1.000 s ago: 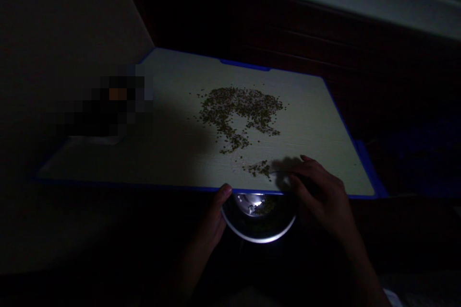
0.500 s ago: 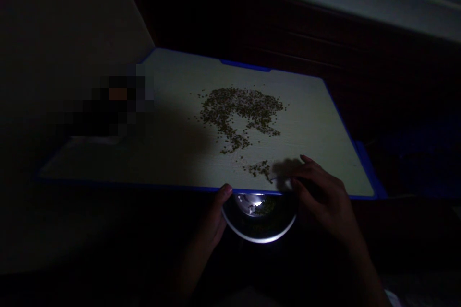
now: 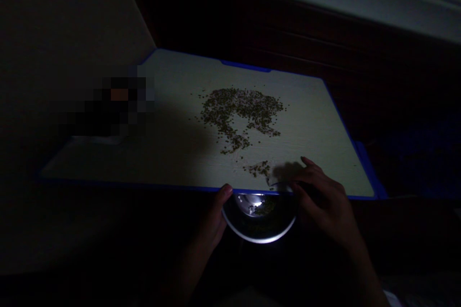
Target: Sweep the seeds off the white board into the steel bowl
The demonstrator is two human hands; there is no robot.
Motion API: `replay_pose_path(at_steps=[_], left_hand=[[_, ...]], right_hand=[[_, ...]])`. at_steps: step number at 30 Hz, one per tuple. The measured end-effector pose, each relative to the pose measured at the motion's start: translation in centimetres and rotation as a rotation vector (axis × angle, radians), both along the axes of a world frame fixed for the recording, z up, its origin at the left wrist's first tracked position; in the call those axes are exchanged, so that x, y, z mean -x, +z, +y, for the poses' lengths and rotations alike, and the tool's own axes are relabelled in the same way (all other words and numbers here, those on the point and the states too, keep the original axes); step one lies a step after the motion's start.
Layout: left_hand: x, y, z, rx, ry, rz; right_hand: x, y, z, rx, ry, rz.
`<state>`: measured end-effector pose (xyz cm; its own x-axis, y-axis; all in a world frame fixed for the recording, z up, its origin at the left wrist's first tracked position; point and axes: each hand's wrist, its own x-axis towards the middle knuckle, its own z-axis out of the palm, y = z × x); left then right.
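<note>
A white board with a blue rim carries a spread of small dark green beans or seeds, and a small cluster lies near its front edge. Below that edge is a shiny metal bowl, with some of the same grains in it. My left hand is closed at the bowl's left side, its thumb on the board's front rim. My right hand is pinched around a thin stick-like tool, whose tip is near the small cluster; its exact kind is too dim to tell.
A blurred dark object lies at the board's left end. A pale ledge crosses the top right. Dark blue material is to the right. Deep shadow covers most surroundings.
The thin tool's tip has moved slightly left and toward the front edge. A few grains of the small cluster have shifted toward that edge. My left hand and the bowl stay put.
</note>
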<state>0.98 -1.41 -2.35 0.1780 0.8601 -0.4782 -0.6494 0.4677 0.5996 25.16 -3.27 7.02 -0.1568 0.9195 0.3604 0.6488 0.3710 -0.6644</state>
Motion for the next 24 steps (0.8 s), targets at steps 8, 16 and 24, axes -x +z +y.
replay_pose_path(at_steps=[8,16,24], left_hand=[[0.13,-0.25,-0.09,0.011,0.001,0.005],[0.07,-0.13,-0.17,0.002,0.011,-0.01],[0.12,-0.23,-0.07,0.018,0.011,-0.009]], right_hand=[[-0.06,-0.14,0.04,-0.016,0.05,0.011],[-0.26,-0.31,-0.04,-0.013,0.065,0.019],[0.33,0.24,0.36,-0.022,-0.087,0.029]])
